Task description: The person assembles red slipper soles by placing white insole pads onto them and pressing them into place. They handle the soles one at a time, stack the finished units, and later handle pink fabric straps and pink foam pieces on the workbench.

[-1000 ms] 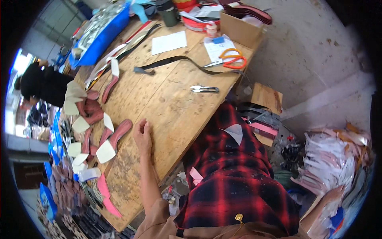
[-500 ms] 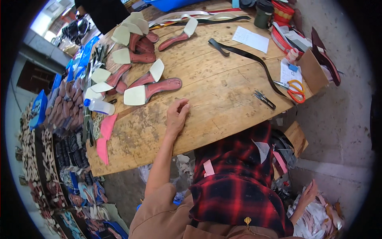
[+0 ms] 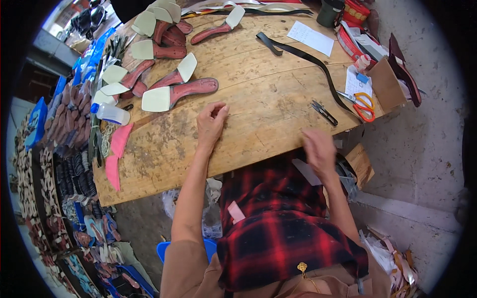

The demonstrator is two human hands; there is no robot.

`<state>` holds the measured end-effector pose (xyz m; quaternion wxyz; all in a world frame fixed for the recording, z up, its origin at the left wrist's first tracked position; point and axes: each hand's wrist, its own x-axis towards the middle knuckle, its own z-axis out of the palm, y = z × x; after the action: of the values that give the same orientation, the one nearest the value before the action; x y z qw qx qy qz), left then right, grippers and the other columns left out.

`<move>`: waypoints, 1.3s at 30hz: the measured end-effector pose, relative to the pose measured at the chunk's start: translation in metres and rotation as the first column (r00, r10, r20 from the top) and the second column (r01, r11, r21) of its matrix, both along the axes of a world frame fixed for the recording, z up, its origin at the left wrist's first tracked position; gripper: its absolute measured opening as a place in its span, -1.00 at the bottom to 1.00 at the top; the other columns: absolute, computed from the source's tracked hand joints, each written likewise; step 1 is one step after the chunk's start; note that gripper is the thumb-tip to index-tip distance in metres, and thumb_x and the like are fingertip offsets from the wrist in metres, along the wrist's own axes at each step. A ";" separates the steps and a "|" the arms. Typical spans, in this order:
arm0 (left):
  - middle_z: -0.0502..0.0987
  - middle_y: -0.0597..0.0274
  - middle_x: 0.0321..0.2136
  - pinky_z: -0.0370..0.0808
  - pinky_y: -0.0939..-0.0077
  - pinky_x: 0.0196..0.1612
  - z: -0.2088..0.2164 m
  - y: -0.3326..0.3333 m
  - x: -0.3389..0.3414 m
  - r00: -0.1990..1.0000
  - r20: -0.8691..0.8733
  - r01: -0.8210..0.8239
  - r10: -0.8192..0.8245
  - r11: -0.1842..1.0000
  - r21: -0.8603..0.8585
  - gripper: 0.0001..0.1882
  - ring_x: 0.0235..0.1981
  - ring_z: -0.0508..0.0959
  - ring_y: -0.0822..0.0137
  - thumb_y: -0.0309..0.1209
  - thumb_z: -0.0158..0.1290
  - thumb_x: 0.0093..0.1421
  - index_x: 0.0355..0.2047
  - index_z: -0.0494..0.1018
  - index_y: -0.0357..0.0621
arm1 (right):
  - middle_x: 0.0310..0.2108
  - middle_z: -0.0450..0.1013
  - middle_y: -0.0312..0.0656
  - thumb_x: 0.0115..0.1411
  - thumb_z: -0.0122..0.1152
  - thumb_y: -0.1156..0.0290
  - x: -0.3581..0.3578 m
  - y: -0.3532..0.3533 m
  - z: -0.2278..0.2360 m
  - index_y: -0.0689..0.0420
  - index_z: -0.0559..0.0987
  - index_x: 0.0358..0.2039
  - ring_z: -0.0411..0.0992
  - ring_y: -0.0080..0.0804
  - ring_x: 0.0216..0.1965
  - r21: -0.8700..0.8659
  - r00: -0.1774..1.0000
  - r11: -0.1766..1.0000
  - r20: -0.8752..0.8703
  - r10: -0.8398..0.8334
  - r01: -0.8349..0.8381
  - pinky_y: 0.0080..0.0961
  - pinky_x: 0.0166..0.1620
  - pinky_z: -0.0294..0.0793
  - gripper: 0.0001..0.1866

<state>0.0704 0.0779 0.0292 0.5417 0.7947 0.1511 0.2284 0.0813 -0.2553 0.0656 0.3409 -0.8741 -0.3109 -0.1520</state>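
My left hand (image 3: 212, 121) rests on the wooden table (image 3: 253, 114) with its fingers curled in toward the thumb. Whether anything small is inside them I cannot make out. Just beyond it lies a red insole with a pale cream front (image 3: 194, 86). At the table's near edge is my right hand (image 3: 319, 151), smeared by motion, its fingers too blurred to read. The closest tool to it is a pair of small black thread snips (image 3: 325, 114). Orange-handled scissors (image 3: 365, 107) lie further right, touching a long black strap (image 3: 313, 60).
More red-and-cream insoles (image 3: 158, 52) are piled at the far left. A bottle with a blue cap (image 3: 113, 114) and pink pieces (image 3: 119, 140) lie along the left edge. A paper sheet (image 3: 310, 37) and a cardboard box (image 3: 388, 84) are at the right. Loaded shelves (image 3: 54, 169) stand left.
My right hand has come up from the scrap heap at the lower right to the table's near edge. My left hand stays curled on the table. The whole view has shifted slightly.
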 end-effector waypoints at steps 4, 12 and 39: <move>0.60 0.19 -0.44 0.47 0.58 -0.32 0.002 -0.006 0.004 0.999 0.043 -0.016 0.013 0.997 0.070 -0.77 -0.44 0.53 0.47 -0.39 0.17 0.18 -0.23 0.57 -0.31 | 0.08 0.39 -0.07 0.22 0.15 0.33 0.027 0.073 -0.004 0.16 0.49 0.02 0.31 -0.10 0.17 -0.107 0.995 0.989 -0.014 0.103 -0.104 -0.20 0.22 0.23 -0.63; 0.54 0.25 -0.45 0.47 0.58 -0.32 -0.009 0.000 -0.007 0.996 -0.030 -0.079 0.080 0.997 0.014 -0.68 -0.43 0.49 0.47 -0.38 0.16 0.19 -0.09 0.51 -0.31 | 0.08 0.40 -0.04 0.20 0.18 0.27 0.033 0.081 -0.018 0.18 0.50 -0.01 0.30 -0.07 0.17 -0.085 0.987 0.985 -0.062 0.147 -0.152 -0.20 0.23 0.24 -0.61; 0.14 -0.21 0.28 0.06 0.05 0.32 -0.018 0.276 -0.291 0.397 -0.234 -0.455 0.887 0.412 0.789 -0.22 0.30 0.14 -0.14 0.17 -0.08 0.25 0.29 0.21 -0.12 | 0.00 0.45 -0.07 0.27 0.08 0.43 0.010 0.144 0.007 0.21 0.51 0.01 0.38 -0.18 0.09 0.062 0.919 0.990 -0.367 0.143 -0.129 -0.32 0.20 0.26 -0.70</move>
<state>-0.2205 0.3544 0.0111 0.0109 0.7983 0.5697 0.1949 0.0908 -0.1112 0.0728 0.4192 -0.8569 -0.2981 0.0342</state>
